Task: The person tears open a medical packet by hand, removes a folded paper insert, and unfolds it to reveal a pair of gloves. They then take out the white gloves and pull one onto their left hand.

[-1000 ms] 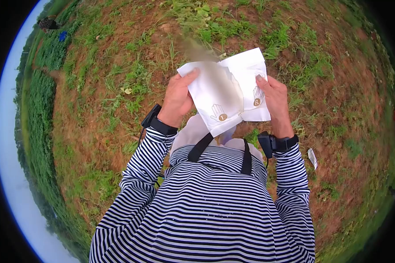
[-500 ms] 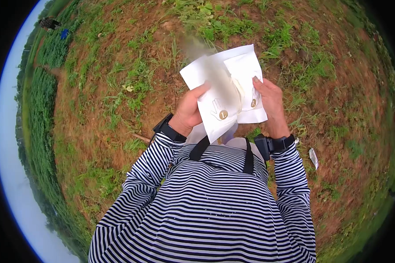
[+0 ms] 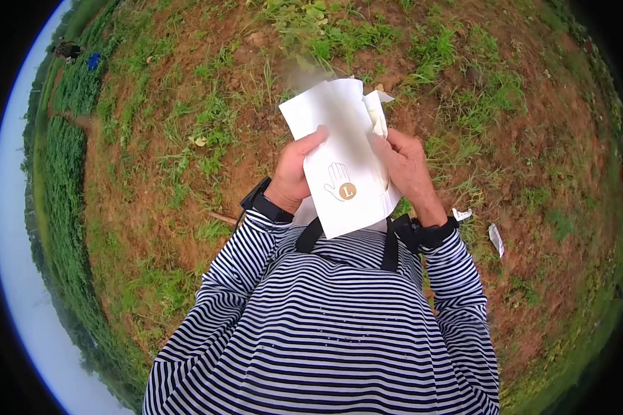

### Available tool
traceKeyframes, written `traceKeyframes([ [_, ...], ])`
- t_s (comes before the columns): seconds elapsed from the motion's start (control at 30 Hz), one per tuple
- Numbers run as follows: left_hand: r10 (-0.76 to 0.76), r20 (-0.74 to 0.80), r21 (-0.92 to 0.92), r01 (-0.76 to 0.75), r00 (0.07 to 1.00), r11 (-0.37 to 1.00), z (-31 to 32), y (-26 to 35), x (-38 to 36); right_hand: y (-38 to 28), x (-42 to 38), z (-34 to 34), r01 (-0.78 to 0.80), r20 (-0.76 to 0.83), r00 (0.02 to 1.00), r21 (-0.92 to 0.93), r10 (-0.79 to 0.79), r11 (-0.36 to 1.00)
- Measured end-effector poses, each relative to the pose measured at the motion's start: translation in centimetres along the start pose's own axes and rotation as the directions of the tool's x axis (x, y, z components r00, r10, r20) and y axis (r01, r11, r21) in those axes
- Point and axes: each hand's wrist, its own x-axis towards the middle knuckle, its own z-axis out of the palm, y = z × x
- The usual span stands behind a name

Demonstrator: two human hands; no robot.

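Note:
A folded white paper (image 3: 325, 155) with a hand outline and a gold "L" disc is held up before my striped shirt. My left hand (image 3: 295, 164) pinches its left edge, thumb on the front. At the right edge my right hand (image 3: 406, 166) is closed round the paper's other side. Cream-white folded material (image 3: 376, 117) sticks out above my right hand, behind the "L" panel; its exact shape is partly hidden. A grey blur lies over the paper's upper middle.
Brown soil (image 3: 249, 69) with patches of green grass surrounds me. White scraps (image 3: 496, 240) lie on the ground at right. Far off at upper left are a person (image 3: 67, 50), a blue object (image 3: 94, 61) and rows of leafy plants (image 3: 66, 173).
The right panel with its "R" disc has turned out of sight. My right hand has moved slightly inward and the cream-white material now shows at the upper right. Another white scrap shows beside my right wrist.

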Motion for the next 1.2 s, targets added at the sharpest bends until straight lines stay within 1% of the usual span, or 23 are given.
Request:
traceKeyframes([
  [0.03,-0.007,0.013,-0.012,0.007,1.000,1.000,0.1,0.2,-0.1,0.4,0.1,-0.3,-0.019,-0.001,1.000,0.067,0.019,0.998],
  [0.07,-0.010,0.025,-0.021,0.011,1.000,1.000,0.0,0.5,-0.2,0.5,0.1,-0.7,-0.042,-0.034,0.998,0.153,0.048,0.987],
  [0.1,0.018,0.004,-0.002,-0.018,1.000,1.000,-0.3,0.8,-0.2,0.7,0.2,-1.0,-0.059,-0.059,0.995,0.242,0.075,0.969],
  [0.17,0.064,-0.036,0.029,-0.063,0.997,0.998,-1.0,1.0,-0.3,0.7,0.5,-1.2,-0.073,-0.099,0.987,0.413,0.125,0.908],
  [0.23,0.076,-0.070,0.089,-0.069,0.995,0.994,-1.2,1.4,-0.6,0.2,0.6,-2.2,-0.057,-0.156,0.972,0.562,0.174,0.825],
  [0.27,0.088,-0.074,0.050,-0.084,0.993,0.995,-1.3,1.6,-0.7,-0.1,0.7,-2.4,-0.018,-0.194,0.965,0.619,0.175,0.785],
  [0.37,0.172,-0.100,0.097,-0.162,0.980,0.982,-2.3,2.0,-0.9,-0.3,0.9,-4.0,-0.032,-0.177,0.966,0.636,0.186,0.771],
  [0.4,0.193,-0.118,0.066,-0.186,0.974,0.980,-2.6,2.2,-0.8,-0.3,1.1,-4.1,-0.017,-0.159,0.972,0.680,0.170,0.733],
  [0.5,0.152,-0.154,0.014,-0.151,0.976,0.988,-2.7,2.6,-0.7,0.8,1.4,-5.1,-0.042,-0.138,0.975,0.653,0.173,0.756],
  [0.6,0.291,-0.186,0.153,-0.265,0.938,0.952,-3.4,2.7,-0.4,1.0,1.6,-5.3,-0.074,-0.107,0.977,0.644,0.185,0.761],
  [0.7,0.346,-0.228,0.205,-0.302,0.910,0.931,-2.9,3.1,-0.5,1.1,1.5,-4.8,0.005,-0.184,0.975,0.587,0.127,0.810],
  [0.8,0.375,-0.281,0.245,-0.312,0.883,0.918,-2.7,3.5,-0.5,0.9,1.1,-4.9,0.008,-0.189,0.980,0.346,0.061,0.938],
  [0.83,0.406,-0.267,0.271,-0.336,0.874,0.902,-3.1,3.7,-0.4,1.2,1.3,-4.7,0.047,-0.223,0.975,0.251,0.010,0.967],
  [0.9,0.448,-0.236,0.311,-0.370,0.862,0.876,-3.9,3.6,-0.1,1.7,1.0,-4.5,0.112,-0.287,0.953,0.043,-0.095,0.993],
  [0.93,0.425,-0.224,0.284,-0.358,0.877,0.889,-3.9,3.7,-0.1,1.4,0.6,-4.2,0.128,-0.304,0.944,-0.025,-0.130,0.991],
  [1.03,0.483,-0.237,0.269,-0.421,0.843,0.866,-3.6,3.9,0.0,2.1,0.5,-3.9,0.243,-0.294,0.925,-0.028,-0.240,0.970],
  [1.13,0.503,-0.211,0.290,-0.438,0.838,0.851,-3.2,4.3,-0.2,3.0,0.6,-4.6,0.239,-0.241,0.940,-0.045,-0.243,0.970],
  [1.17,0.492,-0.189,0.292,-0.430,0.850,0.854,-2.4,4.3,-0.6,3.8,0.8,-5.1,0.213,-0.209,0.954,-0.024,-0.213,0.977],
  [1.2,0.512,-0.192,0.301,-0.446,0.837,0.843,-2.4,4.2,-0.4,3.6,1.0,-4.9,0.183,-0.243,0.954,0.013,-0.175,0.983],
])
